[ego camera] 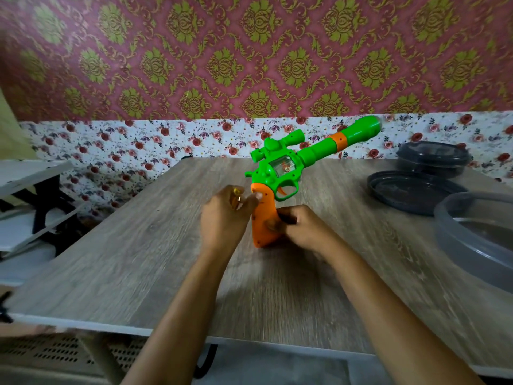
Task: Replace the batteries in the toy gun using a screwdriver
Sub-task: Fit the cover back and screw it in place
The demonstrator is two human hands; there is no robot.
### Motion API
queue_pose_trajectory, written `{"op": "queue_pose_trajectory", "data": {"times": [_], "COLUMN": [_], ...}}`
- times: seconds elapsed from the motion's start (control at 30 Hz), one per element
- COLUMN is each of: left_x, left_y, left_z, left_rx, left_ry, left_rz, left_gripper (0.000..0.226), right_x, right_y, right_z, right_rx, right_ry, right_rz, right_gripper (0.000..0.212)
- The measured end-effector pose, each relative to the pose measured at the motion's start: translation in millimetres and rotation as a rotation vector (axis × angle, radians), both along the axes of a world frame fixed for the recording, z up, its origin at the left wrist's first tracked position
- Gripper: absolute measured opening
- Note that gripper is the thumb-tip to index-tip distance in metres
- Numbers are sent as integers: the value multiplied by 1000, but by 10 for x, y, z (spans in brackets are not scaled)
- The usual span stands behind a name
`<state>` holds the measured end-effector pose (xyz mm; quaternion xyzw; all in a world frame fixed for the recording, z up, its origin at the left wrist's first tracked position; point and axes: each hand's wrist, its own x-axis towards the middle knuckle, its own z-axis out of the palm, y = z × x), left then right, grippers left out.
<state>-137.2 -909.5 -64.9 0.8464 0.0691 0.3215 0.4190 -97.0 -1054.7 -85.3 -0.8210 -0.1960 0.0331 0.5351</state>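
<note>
Worktop [138,259] bare of screwdriver. Toy gun [291,165] gripped at orange grip [263,218] by left hand [224,218] and right hand [302,229], fingers closed. Cover seemingly shut; stage unclear.

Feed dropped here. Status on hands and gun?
Both hands, left and right, grip the toy gun by its orange grip. No screwdriver seen. Containers off right.

Toy gun [288,173]: bright green plastic body, green scope on top, clear window in side, orange trigger, orange band round long green barrel. Orange grip [263,220] points down, its butt just above or touching wooden table [138,259], cannot tell which. Barrel angles up and right, away from table's near edge. Slight motion blur.
</note>
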Motion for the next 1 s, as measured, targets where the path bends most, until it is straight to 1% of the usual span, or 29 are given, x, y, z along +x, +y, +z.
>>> {"op": "queue_pose_trajectory", "data": {"times": [0.07,0.17,0.27,0.33,0.4,0.5,0.57,0.67,0.73,0.8,0.83,0.87,0.9,1.0], "left_x": [25,51,90,116,134,147,157,140,121,110,106,102,97,91], "left_y": [16,39,45,66,90,121,138,155,167,171,169,166,162,133], "left_z": [-34,-58,-88,-117,-149,-175,-188,-181,-163,-148,-150,-151,-152,-100], "left_rx": [-18,-69,-153,-264,-347,-370,-340,-216,-122,-57,-25,23,82,270], "left_ry": [78,120,162,186,191,226,237,297,325,325,320,311,303,323], "left_rz": [-23,-62,-93,-101,-94,-60,-37,10,44,41,35,35,38,8], "left_gripper": [42,51,43,33,29,20,24,31,27,22,20,23,31,48], "right_x": [-11,-49,-63,-69,-73,-66,-50,-51,-54,-45,-28,-1,32,149], "right_y": [20,45,55,75,103,135,136,123,98,60,30,7,-12,-2], "right_z": [-13,-2,-16,-44,-80,-117,-141,-126,-87,-80,-89,-105,-123,-111], "right_rx": [27,83,86,116,159,169,103,-87,-106,-63,-40,-37,-77,-375], "right_ry": [16,61,77,76,92,81,-14,-225,-308,-334,-331,-319,-302,-228], "right_rz": [14,46,38,26,24,7,-16,-46,-96,-199,-248,-286,-306,-260], "right_gripper": [14,14,24,25,27,30,30,25,21,21,23,28,36,61]}}
